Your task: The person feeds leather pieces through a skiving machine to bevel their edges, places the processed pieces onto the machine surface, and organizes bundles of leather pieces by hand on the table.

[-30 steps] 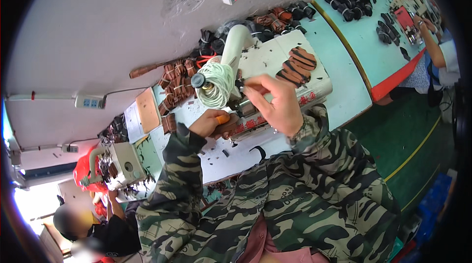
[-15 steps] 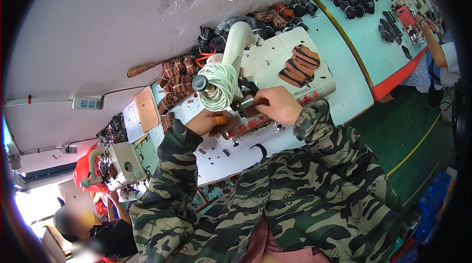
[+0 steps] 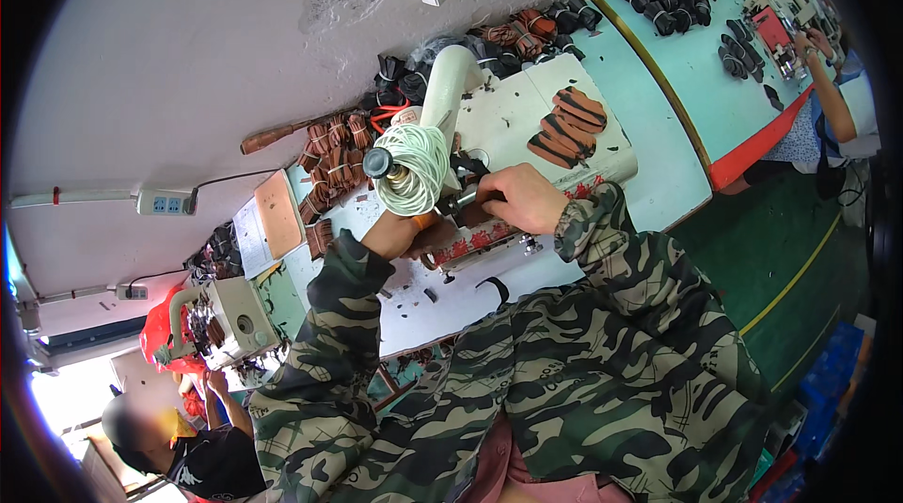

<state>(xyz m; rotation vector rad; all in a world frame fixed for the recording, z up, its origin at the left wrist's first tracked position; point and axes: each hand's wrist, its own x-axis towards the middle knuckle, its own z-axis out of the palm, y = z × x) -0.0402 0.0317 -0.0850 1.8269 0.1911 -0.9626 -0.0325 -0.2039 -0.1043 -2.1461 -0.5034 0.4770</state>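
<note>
My right hand (image 3: 527,200) is closed in a pinch at the working head of a cream bench machine (image 3: 517,103). Whatever lies between its fingertips is too small to make out. Across from it, my left hand (image 3: 395,234) reaches in low at the machine's front edge. An orange band circles one of its fingers, and the fingertips are partly hidden in shadow beside the machine. Above the left hand a coil of pale green cord (image 3: 419,169) hangs around a black-knobbed post. A row of orange-brown strips with black edges (image 3: 569,127) lies on the machine's flat top.
Tied brown strip bundles (image 3: 334,164) lie along the wall, with black bundles (image 3: 668,0) on the far-right table. A wooden-handled tool (image 3: 273,138) rests behind. Scraps and a curved black strip (image 3: 494,287) lie near me. Co-workers sit at machines left and right.
The whole view has shifted slightly. My left hand has moved a little further in under the cord coil. My right hand keeps its pinch at the machine's head.
</note>
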